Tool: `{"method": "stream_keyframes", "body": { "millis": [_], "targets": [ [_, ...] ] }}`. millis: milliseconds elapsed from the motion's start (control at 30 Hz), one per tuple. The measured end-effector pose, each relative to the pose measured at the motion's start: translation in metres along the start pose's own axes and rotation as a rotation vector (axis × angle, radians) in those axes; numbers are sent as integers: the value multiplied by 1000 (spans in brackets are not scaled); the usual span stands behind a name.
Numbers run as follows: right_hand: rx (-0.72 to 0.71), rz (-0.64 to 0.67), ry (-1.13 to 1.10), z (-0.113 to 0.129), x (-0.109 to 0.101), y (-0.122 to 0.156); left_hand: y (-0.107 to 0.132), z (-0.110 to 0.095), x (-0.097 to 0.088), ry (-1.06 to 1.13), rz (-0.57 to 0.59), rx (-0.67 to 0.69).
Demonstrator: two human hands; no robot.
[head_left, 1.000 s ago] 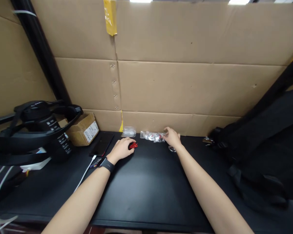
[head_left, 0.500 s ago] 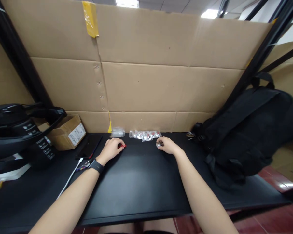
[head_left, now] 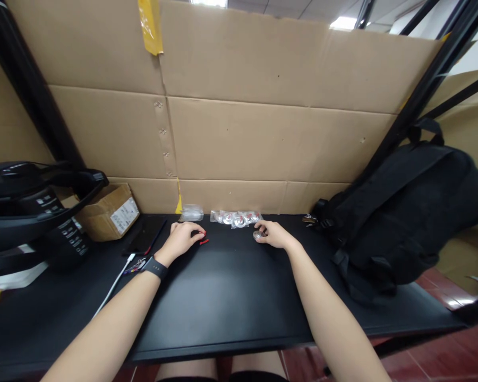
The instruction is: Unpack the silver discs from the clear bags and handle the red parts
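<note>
My left hand (head_left: 182, 237), with a dark watch on its wrist, is at the middle-left of the black tabletop. Its thumb and fingertips pinch a small red piece (head_left: 203, 232). Another small red piece (head_left: 204, 241) lies on the table just below those fingertips. My right hand (head_left: 274, 234) is curled, thumb and fingers at the edge of a small round silvery disc (head_left: 258, 235) that looks metallic. Between and behind the hands lies a row of round silvery discs in clear bags (head_left: 239, 219), with red bits showing inside.
Clear plastic bags (head_left: 191, 213) lie against the cardboard wall (head_left: 239, 143). On the left are a phone (head_left: 144, 236), a white cable (head_left: 113, 289), keys (head_left: 137, 265), a cardboard box (head_left: 111, 212) and a black headset (head_left: 40, 212). A black backpack (head_left: 406, 212) stands right.
The left fingertips have lifted slightly, and a red piece now shows apart below them. The right fingers have opened a little, showing more of the disc. The view has shifted slightly.
</note>
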State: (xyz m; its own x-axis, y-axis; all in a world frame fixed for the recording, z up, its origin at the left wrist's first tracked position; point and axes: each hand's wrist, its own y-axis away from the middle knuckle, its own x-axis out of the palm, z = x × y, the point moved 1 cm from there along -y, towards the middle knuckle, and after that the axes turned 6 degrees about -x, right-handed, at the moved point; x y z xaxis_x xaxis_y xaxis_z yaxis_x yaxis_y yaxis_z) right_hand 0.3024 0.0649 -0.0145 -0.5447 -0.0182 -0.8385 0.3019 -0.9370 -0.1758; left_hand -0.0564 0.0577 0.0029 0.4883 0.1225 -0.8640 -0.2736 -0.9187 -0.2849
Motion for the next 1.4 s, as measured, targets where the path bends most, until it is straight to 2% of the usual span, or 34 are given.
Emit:
{"method": "stream_keyframes", "body": {
  "millis": [167,433,600,867,1133,1300,1400],
  "targets": [
    [4,-2,-81,-3,-3,0,0,-3,0,11,-49,-12],
    [-6,-97,-127,-3,-3,-2,1,-14,4,93,-32,28],
    [-75,-157,-184,16,-3,-2,5,-23,7,349,-59,84],
    [-232,-158,-347,58,17,-1,8,-32,11,499,-81,41],
    [-227,-209,-583,79,37,-2,11,-41,15,533,-18,30],
    [-218,-142,-704,91,44,2,13,-47,17,781,-79,-25],
    [-219,-122,-749,97,46,4,14,-49,16,773,-86,-19]
  ]
}}
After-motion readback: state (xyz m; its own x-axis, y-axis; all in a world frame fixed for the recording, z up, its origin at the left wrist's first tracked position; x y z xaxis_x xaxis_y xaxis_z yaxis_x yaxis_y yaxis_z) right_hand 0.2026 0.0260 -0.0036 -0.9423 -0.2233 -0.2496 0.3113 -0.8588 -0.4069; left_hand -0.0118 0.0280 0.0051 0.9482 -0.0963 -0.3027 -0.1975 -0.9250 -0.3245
